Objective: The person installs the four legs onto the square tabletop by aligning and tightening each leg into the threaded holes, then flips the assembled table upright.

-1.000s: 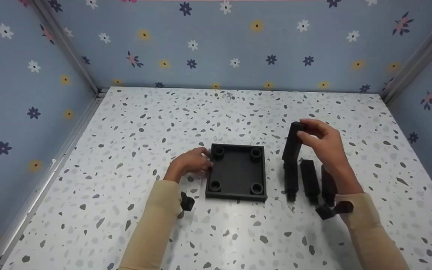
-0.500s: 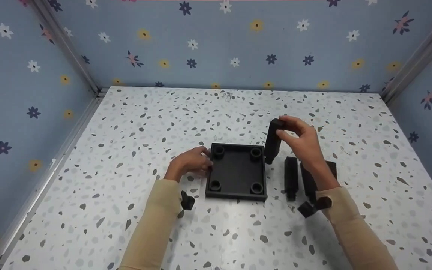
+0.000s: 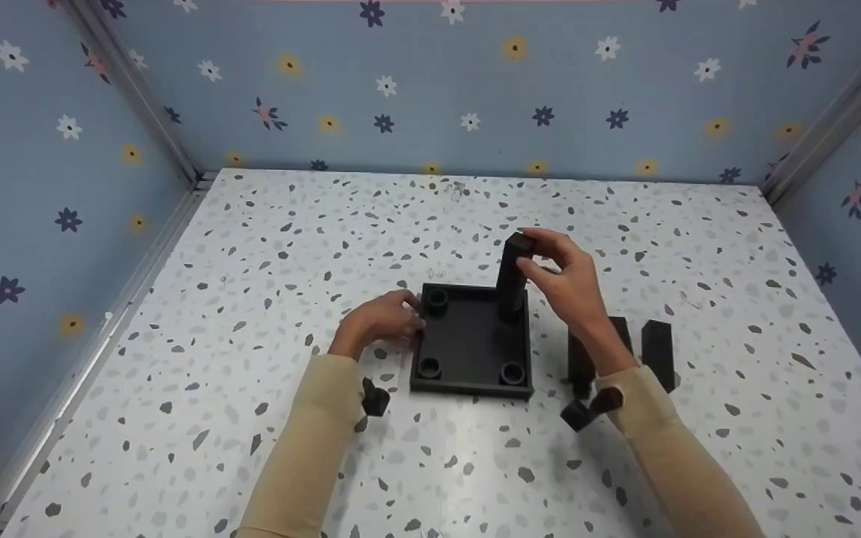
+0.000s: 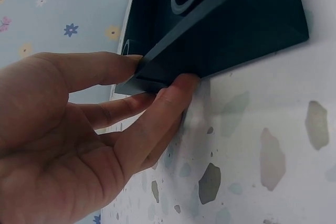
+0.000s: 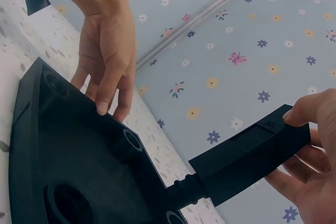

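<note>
White speckled tabletop [image 3: 311, 224]; square black plastic-looking tray [image 3: 475, 344], pinched at its left side by the left hand [image 3: 384, 317], seemingly for steadiness; one oblong black plastic-looking bar [image 3: 511, 279], pinched near its top by the right hand [image 3: 572, 282], threaded end [image 5: 186, 190] down at the tray's far right black corner ring [image 5: 175, 217], presumably for alignment, seating unclear; matching bars [image 3: 657, 355], laid at right

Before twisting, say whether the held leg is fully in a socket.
Not fully in: the leg shows its ridged end in the right wrist view. I cannot tell whether it has started in.
</note>
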`<state>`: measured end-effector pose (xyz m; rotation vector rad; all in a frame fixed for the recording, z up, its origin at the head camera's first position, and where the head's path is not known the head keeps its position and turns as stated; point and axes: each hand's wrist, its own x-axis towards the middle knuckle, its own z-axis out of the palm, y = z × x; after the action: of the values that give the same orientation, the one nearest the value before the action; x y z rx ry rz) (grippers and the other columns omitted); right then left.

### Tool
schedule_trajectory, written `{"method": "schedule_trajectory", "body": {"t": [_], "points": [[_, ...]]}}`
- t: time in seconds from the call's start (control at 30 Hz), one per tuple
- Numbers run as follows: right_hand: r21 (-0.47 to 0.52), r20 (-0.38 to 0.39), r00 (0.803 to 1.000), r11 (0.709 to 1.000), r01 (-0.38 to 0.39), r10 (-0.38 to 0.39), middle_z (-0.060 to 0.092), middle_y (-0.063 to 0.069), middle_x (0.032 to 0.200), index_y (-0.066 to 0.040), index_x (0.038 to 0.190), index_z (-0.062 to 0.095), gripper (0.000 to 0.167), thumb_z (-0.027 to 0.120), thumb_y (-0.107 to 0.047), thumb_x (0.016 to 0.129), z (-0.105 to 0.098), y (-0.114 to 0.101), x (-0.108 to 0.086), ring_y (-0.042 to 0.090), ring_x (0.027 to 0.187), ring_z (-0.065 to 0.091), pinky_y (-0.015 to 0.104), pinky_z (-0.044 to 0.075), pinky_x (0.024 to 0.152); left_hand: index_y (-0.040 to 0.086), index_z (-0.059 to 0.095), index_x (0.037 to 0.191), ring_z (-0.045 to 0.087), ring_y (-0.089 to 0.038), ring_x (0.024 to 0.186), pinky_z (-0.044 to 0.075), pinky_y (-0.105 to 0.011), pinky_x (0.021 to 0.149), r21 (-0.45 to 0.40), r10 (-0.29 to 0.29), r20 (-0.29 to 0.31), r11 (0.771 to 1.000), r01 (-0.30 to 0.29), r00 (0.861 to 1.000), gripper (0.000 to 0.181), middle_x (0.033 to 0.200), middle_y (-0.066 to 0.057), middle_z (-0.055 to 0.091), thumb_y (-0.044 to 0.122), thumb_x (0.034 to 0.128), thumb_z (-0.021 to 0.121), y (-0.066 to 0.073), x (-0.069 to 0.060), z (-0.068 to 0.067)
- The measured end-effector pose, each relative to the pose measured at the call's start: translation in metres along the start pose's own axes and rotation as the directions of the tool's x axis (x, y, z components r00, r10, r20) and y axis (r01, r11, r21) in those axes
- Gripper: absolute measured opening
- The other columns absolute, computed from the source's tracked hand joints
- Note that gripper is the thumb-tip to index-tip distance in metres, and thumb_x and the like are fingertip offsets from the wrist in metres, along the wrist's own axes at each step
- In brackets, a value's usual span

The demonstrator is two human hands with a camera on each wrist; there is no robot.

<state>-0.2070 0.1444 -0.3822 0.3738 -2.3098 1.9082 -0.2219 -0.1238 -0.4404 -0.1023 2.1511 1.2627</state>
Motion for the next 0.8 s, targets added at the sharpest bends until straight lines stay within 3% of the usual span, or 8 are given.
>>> {"method": "schedule_trajectory", "body": {"t": [0.1, 0.43, 0.63, 0.8], "points": [[0.011, -0.001, 1.0, 1.0, 0.027, -0.027, 0.057, 0.018, 0.121, 0.004, 0.129, 0.054, 0.042, 0.063, -0.002, 0.089, 0.009, -0.011, -0.002, 0.02, 0.111, 0.056, 0.024, 0.052, 0.086, 0.005, 0.046, 0.132, 0.065, -0.018, 0.082, 0.056, -0.031, 0.077, -0.058, -0.011, 0.012, 0.998, 0.012, 1.0, 0.043, 0.101, -0.011, 0.06, 0.007, 0.0907, 0.057, 0.001, -0.001, 0.001], [0.068, 0.01, 0.996, 0.994, 0.089, -0.09, 0.057, 0.019, 0.12, 0.004, 0.128, 0.055, 0.041, 0.064, 0.0, 0.088, 0.043, -0.011, 0.006, 0.026, 0.113, 0.056, 0.031, 0.054, 0.088, 0.004, 0.047, 0.13, 0.065, -0.018, 0.082, 0.056, -0.032, 0.078, -0.075, -0.002, 0.008, 0.997, 0.002, 1.0, 0.042, 0.102, -0.012, 0.059, 0.005, 0.0901, 0.057, -0.002, 0.0, 0.0], [0.107, -0.001, 0.994, 0.989, 0.105, -0.105, 0.059, 0.02, 0.118, 0.005, 0.127, 0.055, 0.041, 0.063, 0.002, 0.087, 0.056, -0.008, 0.011, 0.025, 0.112, 0.058, 0.033, 0.054, 0.087, 0.004, 0.048, 0.131, 0.064, -0.017, 0.08, 0.056, -0.031, 0.077, -0.004, 0.001, -0.009, 1.0, -0.001, 1.0, 0.043, 0.097, -0.009, 0.059, 0.008, 0.0891, 0.058, -0.001, 0.0, 0.0], [0.122, -0.01, 0.99, 0.982, 0.142, -0.142, 0.057, 0.022, 0.118, 0.009, 0.127, 0.053, 0.042, 0.063, 0.004, 0.087, 0.065, -0.005, 0.014, 0.028, 0.112, 0.057, 0.04, 0.053, 0.089, 0.008, 0.05, 0.131, 0.064, -0.018, 0.084, 0.053, -0.03, 0.077, 0.07, 0.0, -0.022, 0.998, 0.002, 1.0, 0.045, 0.107, -0.011, 0.06, 0.012, 0.0876, 0.06, 0.001, -0.001, 0.0]]}}
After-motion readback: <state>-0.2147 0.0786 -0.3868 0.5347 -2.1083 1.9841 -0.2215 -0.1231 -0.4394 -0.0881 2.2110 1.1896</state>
